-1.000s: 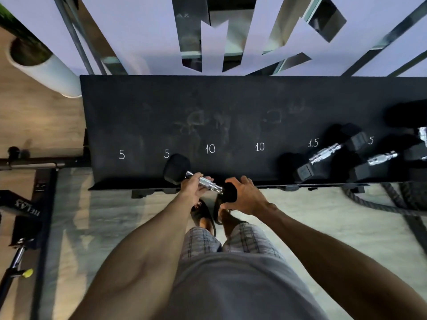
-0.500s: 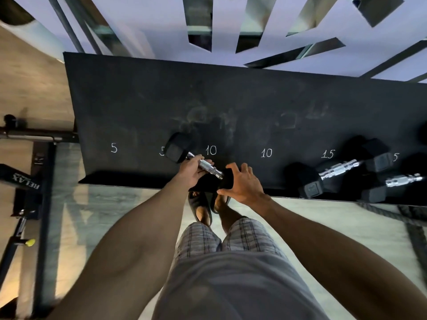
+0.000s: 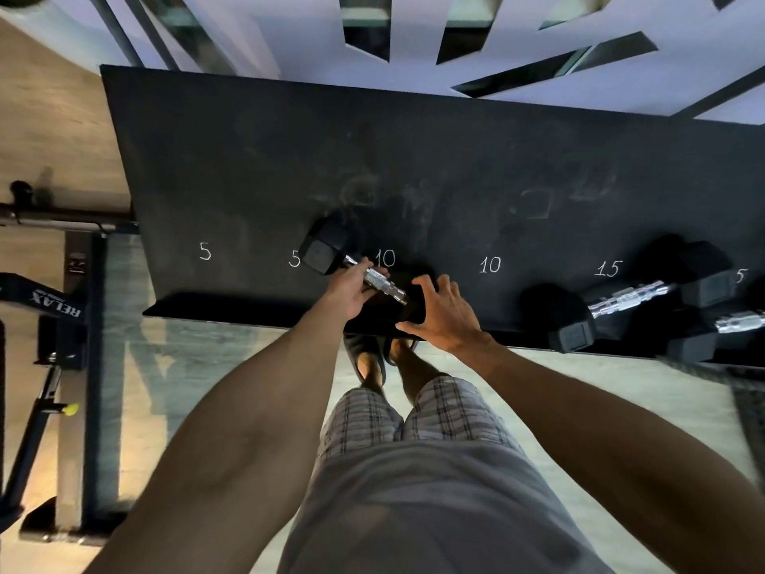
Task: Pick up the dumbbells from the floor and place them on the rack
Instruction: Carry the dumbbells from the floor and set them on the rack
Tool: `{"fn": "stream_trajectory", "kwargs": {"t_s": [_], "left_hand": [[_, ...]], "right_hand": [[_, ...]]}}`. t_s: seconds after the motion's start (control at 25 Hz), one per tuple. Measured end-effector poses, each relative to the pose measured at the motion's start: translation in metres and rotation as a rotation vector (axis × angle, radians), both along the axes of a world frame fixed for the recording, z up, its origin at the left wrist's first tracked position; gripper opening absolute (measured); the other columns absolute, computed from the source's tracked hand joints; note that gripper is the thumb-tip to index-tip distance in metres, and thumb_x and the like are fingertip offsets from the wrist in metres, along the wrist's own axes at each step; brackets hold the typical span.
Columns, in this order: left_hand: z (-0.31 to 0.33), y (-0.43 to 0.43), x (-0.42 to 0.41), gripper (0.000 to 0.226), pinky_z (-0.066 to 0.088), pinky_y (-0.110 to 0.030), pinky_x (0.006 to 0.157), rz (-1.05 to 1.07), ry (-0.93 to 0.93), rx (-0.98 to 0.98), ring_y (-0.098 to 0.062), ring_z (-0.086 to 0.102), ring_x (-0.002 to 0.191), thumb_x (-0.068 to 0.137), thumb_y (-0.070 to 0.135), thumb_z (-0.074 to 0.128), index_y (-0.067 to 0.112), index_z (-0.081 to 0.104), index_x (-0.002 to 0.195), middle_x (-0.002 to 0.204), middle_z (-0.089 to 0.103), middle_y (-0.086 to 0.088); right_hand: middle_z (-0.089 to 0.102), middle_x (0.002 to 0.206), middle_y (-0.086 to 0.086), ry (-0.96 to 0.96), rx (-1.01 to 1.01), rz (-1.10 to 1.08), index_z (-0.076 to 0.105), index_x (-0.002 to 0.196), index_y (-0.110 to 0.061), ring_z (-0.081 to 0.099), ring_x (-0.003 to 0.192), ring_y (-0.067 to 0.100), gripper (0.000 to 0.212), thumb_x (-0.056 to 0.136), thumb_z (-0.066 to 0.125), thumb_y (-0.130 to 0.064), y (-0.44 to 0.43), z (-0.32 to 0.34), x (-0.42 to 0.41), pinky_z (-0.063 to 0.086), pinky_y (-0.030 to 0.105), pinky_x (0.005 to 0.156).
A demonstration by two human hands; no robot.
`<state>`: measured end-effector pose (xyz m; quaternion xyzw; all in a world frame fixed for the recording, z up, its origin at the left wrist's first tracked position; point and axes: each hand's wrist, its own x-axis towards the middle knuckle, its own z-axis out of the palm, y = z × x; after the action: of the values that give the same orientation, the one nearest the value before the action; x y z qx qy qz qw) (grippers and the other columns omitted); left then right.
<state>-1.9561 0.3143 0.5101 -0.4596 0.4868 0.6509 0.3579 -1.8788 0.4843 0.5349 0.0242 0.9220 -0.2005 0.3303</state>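
My left hand [image 3: 352, 290] grips the dumbbell [image 3: 356, 267] by its chrome handle, over the rack [image 3: 248, 180] near the chalked 10. My right hand [image 3: 443, 316] cups its near head, fingers spread.

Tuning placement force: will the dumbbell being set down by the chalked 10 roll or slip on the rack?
The dumbbell probably won't roll: its black heads look hexagonal, with flat faces. The knurled chrome handle should resist slipping in the left hand. It is likely dense for its size, since the right hand steadies the near head on the rack.
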Motion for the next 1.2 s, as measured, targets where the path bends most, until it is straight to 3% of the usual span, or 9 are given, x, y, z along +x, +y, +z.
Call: {"fn": "stream_trajectory", "kwargs": {"t_s": [0.16,0.28,0.36,0.44,0.56,0.68,0.8,0.96,1.2], "left_hand": [[0.001,0.003,-0.003,0.021,0.049,-0.047,0.098,-0.085,-0.012,-0.055,-0.029,0.066,0.090,0.104,0.022,0.043,0.007,0.052,0.094,0.090,0.067,-0.015],[0.007,0.000,-0.005,0.033,0.052,-0.046,0.093,-0.197,-0.026,-0.126,-0.036,0.063,0.110,0.103,0.028,0.046,0.002,0.051,0.123,0.116,0.063,-0.018],[0.017,-0.003,-0.006,0.035,0.054,-0.046,0.089,-0.341,-0.032,-0.154,-0.037,0.065,0.103,0.103,0.028,0.045,0.001,0.052,0.124,0.114,0.064,-0.021],[0.024,-0.007,-0.004,0.032,0.057,-0.047,0.083,-0.568,-0.007,-0.236,-0.035,0.067,0.083,0.102,0.028,0.042,0.001,0.056,0.115,0.102,0.066,-0.022],[0.029,-0.017,0.002,0.032,0.060,-0.042,0.069,-1.088,0.146,-0.494,-0.027,0.066,0.059,0.098,0.027,0.041,0.002,0.061,0.095,0.078,0.070,-0.013],[0.041,-0.026,0.008,0.030,0.062,-0.042,0.072,-1.553,0.337,-0.625,-0.028,0.071,0.066,0.089,0.023,0.039,0.004,0.063,0.090,0.078,0.072,-0.012],[0.055,-0.021,0.019,0.031,0.054,-0.043,0.082,-1.832,0.542,-0.633,-0.037,0.068,0.093,0.089,0.024,0.042,0.000,0.061,0.096,0.101,0.069,-0.022],[0.065,-0.008,0.053,0.025,0.049,-0.042,0.091,-2.122,0.731,-0.569,-0.035,0.061,0.109,0.096,0.027,0.043,0.009,0.059,0.104,0.118,0.064,-0.016],[0.067,0.028,0.150,0.024,0.051,-0.036,0.083,-2.532,0.916,-0.354,-0.030,0.064,0.099,0.096,0.031,0.044,0.013,0.059,0.100,0.112,0.067,-0.012]], "right_hand": [[0.042,0.129,0.013,-0.011,-0.021,0.001,0.033,0.138,-0.025,0.047,0.119,0.031,0.090,0.068,0.076,-0.062,0.003,-0.001,0.000,0.051,0.045,0.092],[0.042,0.130,0.014,-0.018,-0.008,-0.031,0.032,0.139,-0.025,0.046,0.120,0.033,0.091,0.068,0.076,-0.060,0.000,-0.002,0.004,0.048,0.047,0.096],[0.042,0.131,0.014,-0.028,-0.007,-0.059,0.029,0.142,-0.026,0.046,0.120,0.035,0.092,0.069,0.075,-0.059,-0.002,-0.001,0.006,0.046,0.049,0.098],[0.042,0.132,0.014,-0.029,-0.006,-0.092,0.026,0.145,-0.027,0.046,0.121,0.036,0.092,0.072,0.073,-0.059,-0.002,0.003,0.011,0.043,0.051,0.100],[0.041,0.135,0.014,-0.005,-0.038,-0.251,0.024,0.148,-0.025,0.045,0.124,0.037,0.083,0.082,0.067,-0.050,0.000,0.011,0.026,0.041,0.052,0.103],[0.045,0.133,0.016,0.045,-0.062,-0.484,0.034,0.144,-0.020,0.047,0.123,0.039,0.065,0.088,0.062,-0.038,0.003,0.025,0.052,0.042,0.049,0.103],[0.057,0.124,0.016,0.071,-0.022,-0.634,0.049,0.131,-0.015,0.053,0.117,0.036,0.045,0.092,0.057,-0.034,0.003,0.041,0.099,0.044,0.041,0.097],[0.067,0.113,0.018,0.015,-0.057,-0.812,0.054,0.124,-0.011,0.061,0.106,0.037,0.034,0.095,0.051,-0.030,-0.022,0.054,0.188,0.048,0.037,0.084],[0.070,0.108,0.019,-0.142,-0.072,-1.151,0.051,0.128,-0.009,0.062,0.107,0.033,0.036,0.099,0.048,-0.030,-0.098,0.059,0.351,0.047,0.036,0.084]]}}
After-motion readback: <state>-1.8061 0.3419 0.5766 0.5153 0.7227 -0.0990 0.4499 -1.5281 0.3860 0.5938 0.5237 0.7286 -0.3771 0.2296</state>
